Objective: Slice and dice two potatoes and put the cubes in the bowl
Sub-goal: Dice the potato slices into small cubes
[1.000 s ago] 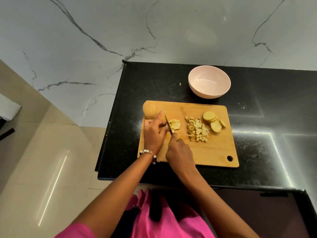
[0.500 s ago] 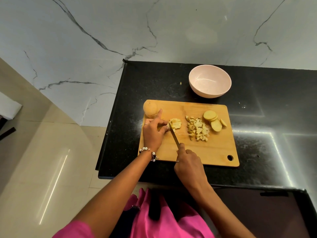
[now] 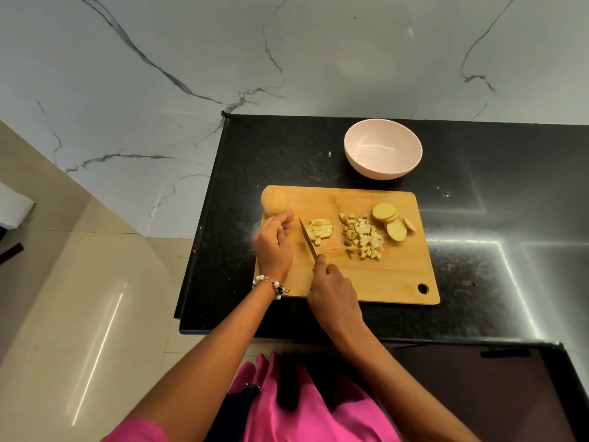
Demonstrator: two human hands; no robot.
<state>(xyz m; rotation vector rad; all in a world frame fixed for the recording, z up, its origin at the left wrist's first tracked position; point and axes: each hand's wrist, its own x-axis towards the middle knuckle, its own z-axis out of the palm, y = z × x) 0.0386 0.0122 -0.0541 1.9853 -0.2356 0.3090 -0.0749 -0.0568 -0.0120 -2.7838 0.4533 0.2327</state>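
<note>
A wooden cutting board [image 3: 366, 279] lies on the black counter. My right hand [image 3: 334, 291] grips a knife [image 3: 307, 239], its blade pointing away from me just left of a small heap of freshly cut potato pieces [image 3: 320, 231]. My left hand [image 3: 274, 247] rests on the board's left side with fingers loosely curled and holding nothing, its fingertips next to a whole potato [image 3: 274, 202] at the board's far left corner. A larger pile of potato cubes [image 3: 361, 237] sits mid-board, with several round slices [image 3: 392, 221] to its right. The pink bowl [image 3: 382, 148] behind the board is empty.
A tiny potato scrap [image 3: 330, 153] lies on the black counter [image 3: 478, 218] left of the bowl. The counter's left edge drops to a tiled floor [image 3: 79, 314]. A marble wall [image 3: 287, 59] rises behind the counter.
My left hand has let go of the small heap and drawn back to the left. The knife has shifted from the heap to its left side.
</note>
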